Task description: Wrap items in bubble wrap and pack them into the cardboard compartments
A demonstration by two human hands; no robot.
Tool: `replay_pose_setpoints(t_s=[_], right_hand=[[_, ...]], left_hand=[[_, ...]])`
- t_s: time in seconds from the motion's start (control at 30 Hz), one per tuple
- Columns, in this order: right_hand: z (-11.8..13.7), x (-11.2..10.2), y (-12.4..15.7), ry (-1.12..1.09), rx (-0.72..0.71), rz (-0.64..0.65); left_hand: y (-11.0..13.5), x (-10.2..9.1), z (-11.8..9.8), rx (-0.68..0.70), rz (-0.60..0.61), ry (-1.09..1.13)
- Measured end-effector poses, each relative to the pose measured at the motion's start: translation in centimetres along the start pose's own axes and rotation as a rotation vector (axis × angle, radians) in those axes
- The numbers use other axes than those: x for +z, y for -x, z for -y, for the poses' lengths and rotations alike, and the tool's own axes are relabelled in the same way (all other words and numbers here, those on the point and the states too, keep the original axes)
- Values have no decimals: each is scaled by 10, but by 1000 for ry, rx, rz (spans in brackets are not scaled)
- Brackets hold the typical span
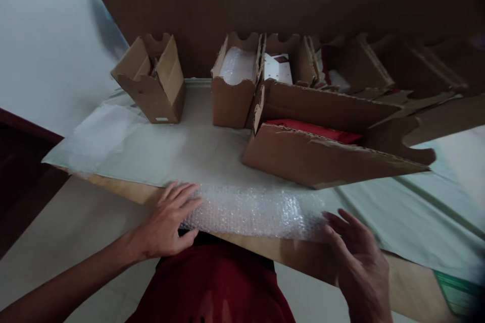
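Bubble wrap (250,212) lies flat along the front edge of the table (409,272), partly on the pale green cloth (197,156) and partly over the bare wooden border. The left hand (172,224) is spread at its left end, fingertips on the sheet and thumb held apart. The right hand (356,252) is half curled at the other end; whether thumb and fingers pinch the film there, I cannot tell. The step in hand looks like smoothing or steadying the sheet, and lifting or folding it would call for a sure hold at both ends.

Close behind stands a long cardboard box (303,159) with a red item (322,132) inside, which limits room at the back right. Farther back are a carton holding clear wrap (233,103) and a separate carton (146,98) to its left; a whitish sheet (106,128) lies at the far left
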State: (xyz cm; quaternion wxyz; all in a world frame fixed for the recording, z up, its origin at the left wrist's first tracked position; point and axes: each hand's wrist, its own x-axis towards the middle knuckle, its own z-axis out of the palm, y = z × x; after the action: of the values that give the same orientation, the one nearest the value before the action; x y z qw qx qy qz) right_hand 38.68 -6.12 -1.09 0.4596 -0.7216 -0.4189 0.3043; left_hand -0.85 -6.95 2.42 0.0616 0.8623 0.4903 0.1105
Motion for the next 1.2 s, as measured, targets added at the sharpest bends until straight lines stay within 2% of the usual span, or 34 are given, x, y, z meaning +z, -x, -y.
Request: replay_pose_setpoints(t_s=[0.13, 0.23, 0.33, 0.43, 0.53, 0.63, 0.73, 0.8, 0.9, 1.0, 1.1, 1.2], right_hand=[[-3, -30, -7, 228, -12, -65], [7, -40, -21, 344, -49, -70], [19, -33, -40, 315, -137, -82], [25, -16, -57, 268, -178, -31], [24, -1, -67, 235, -167, 37], [20, 2, -68, 226, -163, 55], [18, -2, -63, 230, -156, 14], [16, -6, -60, 239, -125, -1], [11, -11, -60, 265, -89, -8], [6, -16, -58, 330, -105, -8], [5, -19, -53, 411, -133, 57], [7, -15, -48, 456, -231, 199]], left_hand=[[-4, 10, 9, -175, -64, -25], [-8, 18, 15, -340, -41, -125], [-13, 26, 16, -392, 21, -112], [-22, 26, 17, -343, 50, -13], [-37, 16, 26, -307, -41, 39], [-52, 1, 42, -408, -79, 27], [-59, -7, 57, -549, 20, 118], [-58, -7, 64, -588, 54, 227], [-56, -4, 67, -568, 13, 265], [-61, -5, 68, -453, -32, 190], [-70, -8, 70, -381, 19, 148], [-78, -10, 75, -398, 118, 124]])
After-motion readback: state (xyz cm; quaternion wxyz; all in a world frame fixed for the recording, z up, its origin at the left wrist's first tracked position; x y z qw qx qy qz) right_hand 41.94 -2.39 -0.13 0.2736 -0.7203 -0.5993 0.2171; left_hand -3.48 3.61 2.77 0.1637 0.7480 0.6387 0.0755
